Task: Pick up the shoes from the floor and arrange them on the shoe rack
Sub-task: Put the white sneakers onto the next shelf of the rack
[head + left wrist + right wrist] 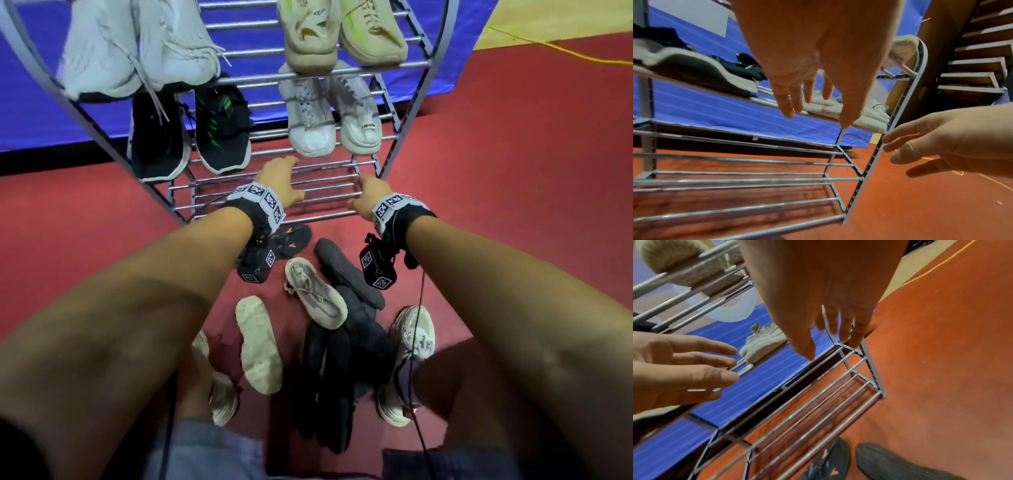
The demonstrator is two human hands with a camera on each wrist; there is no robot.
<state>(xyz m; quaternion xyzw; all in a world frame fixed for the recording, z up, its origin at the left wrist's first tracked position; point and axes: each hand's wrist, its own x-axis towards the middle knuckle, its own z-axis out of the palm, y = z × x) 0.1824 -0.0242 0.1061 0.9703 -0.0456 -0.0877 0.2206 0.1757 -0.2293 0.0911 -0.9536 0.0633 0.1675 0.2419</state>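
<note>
- Our left hand (279, 178) and right hand (371, 196) hover over the bare bottom tier of the grey metal-rod shoe rack (274, 202), fingers (786, 105) spread loosely, holding nothing.
- The upper tiers already carry pairs; the remaining shoes lie heaped on the red floor (513, 205) below our arms, among them a cream upturned sneaker (258, 344) and a black slip-on shoe (346, 270).
- Risk: the pile looks tangled, though shadow hides the dark shoes, so lifting one may drag a neighbour.
- The rods are gapped; a narrow toe could slip between them and tip.
</note>
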